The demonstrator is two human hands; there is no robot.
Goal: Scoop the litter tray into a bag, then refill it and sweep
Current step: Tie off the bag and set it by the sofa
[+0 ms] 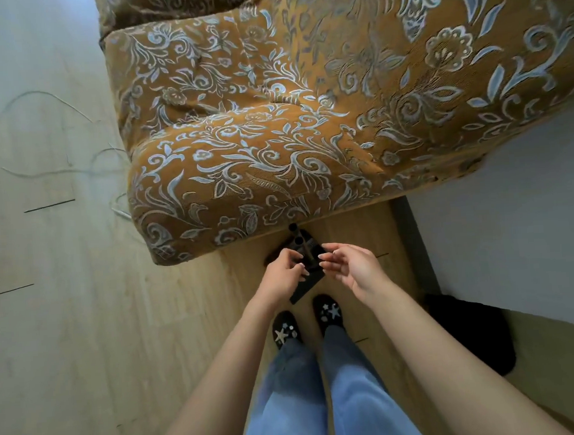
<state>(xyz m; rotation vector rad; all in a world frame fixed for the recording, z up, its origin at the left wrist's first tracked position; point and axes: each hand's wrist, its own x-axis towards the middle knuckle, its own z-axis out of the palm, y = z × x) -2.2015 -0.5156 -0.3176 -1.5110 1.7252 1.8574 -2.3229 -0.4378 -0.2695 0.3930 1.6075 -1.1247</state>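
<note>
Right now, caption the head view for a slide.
Left hand holds a black object before the floral sofa; right hand open beside it.

Both forearms are extended forward and down. A black object point(306, 286) is gripped by the left hand point(281, 270); the right hand point(356, 269) is held beside it, fingers loosely bent.

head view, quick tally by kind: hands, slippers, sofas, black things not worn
hands: 2, left hand and right hand
star-patterned slippers: 2
floral sofa: 1
black things not worn: 2, black item gripped by the left hand, dark bundle on the floor by the wall
total: 7
</note>
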